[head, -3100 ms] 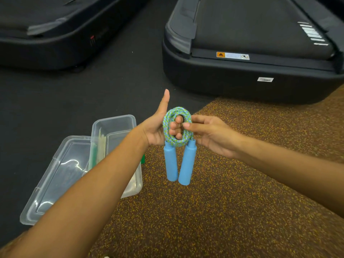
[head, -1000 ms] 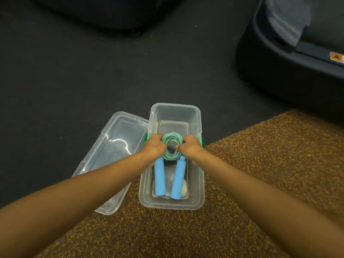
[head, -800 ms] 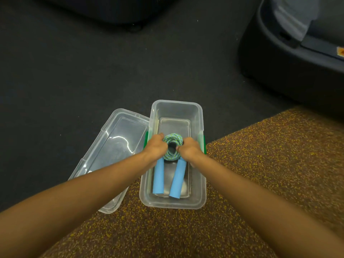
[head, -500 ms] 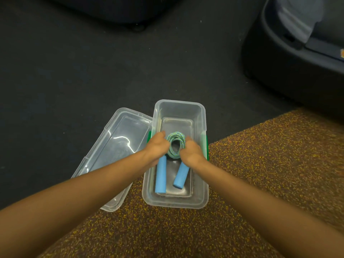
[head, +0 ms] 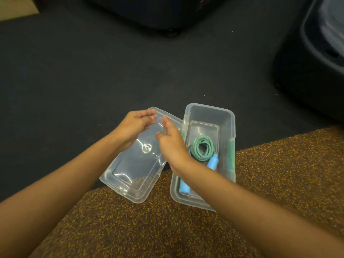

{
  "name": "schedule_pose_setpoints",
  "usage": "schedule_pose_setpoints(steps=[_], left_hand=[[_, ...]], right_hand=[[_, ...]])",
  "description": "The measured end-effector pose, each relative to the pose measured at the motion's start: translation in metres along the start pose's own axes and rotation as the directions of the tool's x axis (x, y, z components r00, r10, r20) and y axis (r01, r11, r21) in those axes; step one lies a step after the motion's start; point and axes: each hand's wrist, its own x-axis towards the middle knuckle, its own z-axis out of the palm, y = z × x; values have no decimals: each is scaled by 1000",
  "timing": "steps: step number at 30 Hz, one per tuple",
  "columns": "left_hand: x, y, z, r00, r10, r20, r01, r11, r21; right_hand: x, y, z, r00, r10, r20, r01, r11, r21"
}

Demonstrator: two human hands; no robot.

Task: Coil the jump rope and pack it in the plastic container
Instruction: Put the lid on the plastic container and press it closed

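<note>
A clear rectangular plastic container (head: 230,125) sits on the floor where the dark grey mat (head: 93,71) meets the brown speckled rubber flooring (head: 167,229), its near end on the speckled part and its far end on the grey. Inside it lies the jump rope: a green-and-blue braided cord coiled into a ring (head: 202,148) near the container's middle, with two light blue foam handles (head: 212,163) running from the coil toward the near left corner, partly hidden under the right forearm. A green clip (head: 231,157) shows on the container's right wall. Just left of the container, touching its left wall, a clear plastic lid (head: 134,175) lies tilted, its near corner over the speckled flooring. Both hands are at the lid's far end. The left hand (head: 133,125) curls its fingers at the lid's far edge; whether they actually grip it cannot be told. The right hand (head: 170,142) hovers over the lid with fingers loose and spread, holding nothing. Dark machine bases (head: 307,71) stand along the far and right edges of the mat.
</note>
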Motion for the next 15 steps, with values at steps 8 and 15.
schedule_pose_setpoints(steps=[8,15], left_hand=[[2,-61,-47,983,-75,-170,91,992,88],[12,-90,-55,972,-106,-210,165,944,287]], right_hand=[[-3,57,53,978,183,-101,-199,964,-179],[2,66,50,960,247,-132,-269,943,-194]])
